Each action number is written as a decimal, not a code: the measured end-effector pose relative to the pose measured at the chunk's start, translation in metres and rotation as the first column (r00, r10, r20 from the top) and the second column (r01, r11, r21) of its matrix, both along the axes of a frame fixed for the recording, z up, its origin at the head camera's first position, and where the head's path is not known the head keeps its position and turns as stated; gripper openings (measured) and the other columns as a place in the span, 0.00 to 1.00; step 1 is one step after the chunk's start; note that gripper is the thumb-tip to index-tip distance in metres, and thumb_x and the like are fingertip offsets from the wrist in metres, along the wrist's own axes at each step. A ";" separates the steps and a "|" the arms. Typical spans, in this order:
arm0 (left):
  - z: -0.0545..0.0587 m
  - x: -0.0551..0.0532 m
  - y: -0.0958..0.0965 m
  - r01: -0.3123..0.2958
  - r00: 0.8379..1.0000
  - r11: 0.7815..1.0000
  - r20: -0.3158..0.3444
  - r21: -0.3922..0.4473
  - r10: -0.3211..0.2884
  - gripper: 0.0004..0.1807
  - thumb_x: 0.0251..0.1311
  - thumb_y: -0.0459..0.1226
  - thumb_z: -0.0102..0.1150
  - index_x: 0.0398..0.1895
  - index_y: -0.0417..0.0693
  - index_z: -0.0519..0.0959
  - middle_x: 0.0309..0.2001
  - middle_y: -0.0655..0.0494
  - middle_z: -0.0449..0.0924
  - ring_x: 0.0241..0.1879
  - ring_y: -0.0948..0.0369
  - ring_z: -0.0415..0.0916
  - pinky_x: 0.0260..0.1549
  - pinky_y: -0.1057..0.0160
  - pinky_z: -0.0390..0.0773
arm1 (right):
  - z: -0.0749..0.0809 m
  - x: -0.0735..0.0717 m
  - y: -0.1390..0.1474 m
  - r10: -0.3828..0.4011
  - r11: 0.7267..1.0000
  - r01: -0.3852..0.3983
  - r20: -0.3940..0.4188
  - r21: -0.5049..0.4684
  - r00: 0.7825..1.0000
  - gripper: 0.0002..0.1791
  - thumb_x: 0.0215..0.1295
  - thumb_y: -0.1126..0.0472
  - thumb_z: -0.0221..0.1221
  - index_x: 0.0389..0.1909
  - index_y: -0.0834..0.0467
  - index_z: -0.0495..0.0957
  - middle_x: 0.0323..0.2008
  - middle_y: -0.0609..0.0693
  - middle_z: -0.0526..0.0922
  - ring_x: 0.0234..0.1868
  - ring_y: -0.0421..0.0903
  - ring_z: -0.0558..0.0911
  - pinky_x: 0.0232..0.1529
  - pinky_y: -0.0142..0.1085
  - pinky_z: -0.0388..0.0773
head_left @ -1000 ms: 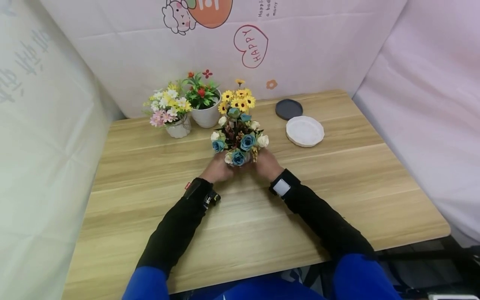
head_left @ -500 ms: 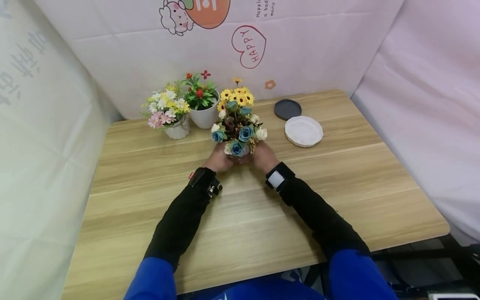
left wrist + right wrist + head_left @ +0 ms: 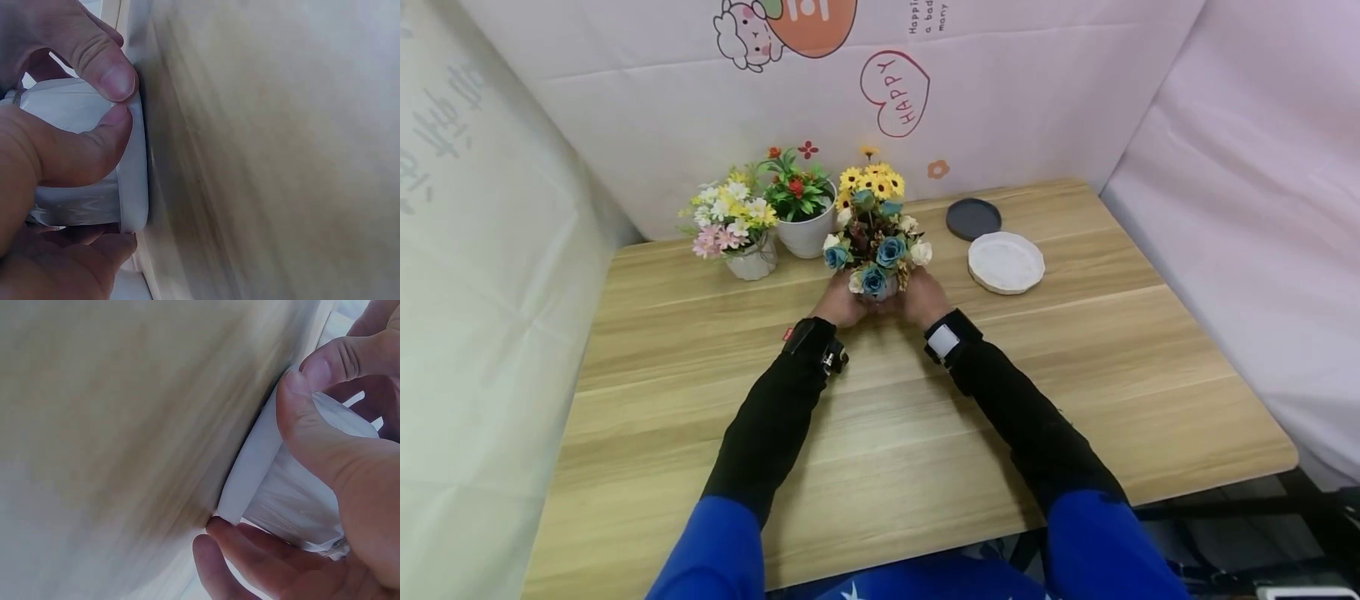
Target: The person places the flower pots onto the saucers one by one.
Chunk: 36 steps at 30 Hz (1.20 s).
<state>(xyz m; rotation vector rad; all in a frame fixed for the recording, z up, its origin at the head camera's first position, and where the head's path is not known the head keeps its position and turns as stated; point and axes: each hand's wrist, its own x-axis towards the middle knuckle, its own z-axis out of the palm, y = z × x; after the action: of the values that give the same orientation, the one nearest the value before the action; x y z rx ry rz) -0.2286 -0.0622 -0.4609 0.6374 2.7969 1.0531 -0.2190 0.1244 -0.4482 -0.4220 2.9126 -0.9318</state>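
Potted blue roses (image 3: 891, 252) hold the stage, just above mid-frame! Left hand (image 3: 842, 302) and right hand (image 3: 927, 300) grip the white pot (image 3: 75, 103), thumbs meeting near its base. Yellow blooms (image 3: 876, 179) peek out behind; red-flowered pot (image 3: 805, 237) and pastel-flowered pot (image 3: 752, 262) stand upper-left of centre, dark dish (image 3: 973, 218) and white dish (image 3: 1006, 262) upper-right.

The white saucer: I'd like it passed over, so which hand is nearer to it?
Right: the right hand is left of the white saucer; the left hand is farther left, across the held flowerpot.
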 end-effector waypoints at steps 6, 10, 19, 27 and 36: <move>0.000 -0.012 0.003 -0.030 0.999 0.999 0.020 0.012 0.030 0.32 0.60 0.30 0.65 0.70 0.36 0.73 0.69 0.38 0.77 0.73 0.44 0.70 0.80 0.52 0.65 | 0.002 -0.010 -0.003 -0.029 0.999 0.029 -0.004 0.020 1.000 0.52 0.53 0.55 0.81 0.76 0.65 0.66 0.67 0.70 0.77 0.66 0.67 0.80 0.68 0.56 0.80; -0.001 -0.021 0.005 -0.042 0.999 0.999 0.020 0.002 0.041 0.34 0.60 0.31 0.64 0.73 0.37 0.72 0.70 0.39 0.76 0.75 0.45 0.68 0.81 0.52 0.63 | 0.003 -0.016 -0.002 -0.058 0.996 0.057 0.015 0.063 0.998 0.51 0.61 0.56 0.76 0.80 0.65 0.60 0.69 0.71 0.75 0.66 0.68 0.79 0.67 0.57 0.80; -0.005 -0.035 0.007 -0.042 0.999 0.999 -0.034 0.016 0.042 0.34 0.58 0.32 0.66 0.70 0.33 0.73 0.68 0.35 0.78 0.73 0.42 0.70 0.81 0.51 0.63 | 0.005 -0.030 -0.003 -0.103 0.992 0.099 0.053 0.077 0.993 0.59 0.55 0.53 0.80 0.82 0.62 0.57 0.72 0.71 0.72 0.68 0.67 0.78 0.70 0.55 0.79; -0.001 -0.037 0.006 -0.023 1.000 1.000 -0.018 -0.002 0.023 0.32 0.60 0.33 0.67 0.69 0.32 0.74 0.68 0.35 0.78 0.73 0.42 0.71 0.82 0.50 0.60 | 0.006 -0.032 -0.007 -0.167 0.977 0.150 0.111 0.150 0.980 0.60 0.59 0.49 0.77 0.84 0.62 0.53 0.76 0.68 0.68 0.70 0.65 0.77 0.70 0.54 0.79; 0.007 -0.032 0.003 -0.033 0.999 0.998 0.037 0.056 0.030 0.28 0.60 0.30 0.69 0.64 0.29 0.77 0.64 0.33 0.80 0.67 0.42 0.76 0.75 0.51 0.72 | 0.008 -0.030 -0.001 -0.077 0.997 0.076 0.053 0.027 0.996 0.60 0.55 0.49 0.80 0.82 0.61 0.57 0.72 0.69 0.73 0.70 0.66 0.77 0.72 0.56 0.77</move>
<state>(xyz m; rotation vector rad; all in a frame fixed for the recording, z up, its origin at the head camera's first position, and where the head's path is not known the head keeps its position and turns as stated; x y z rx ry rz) -0.2610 -0.0589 -0.4538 0.5757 2.7642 1.1412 -0.2488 0.1235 -0.4402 -0.2805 2.9068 -0.8999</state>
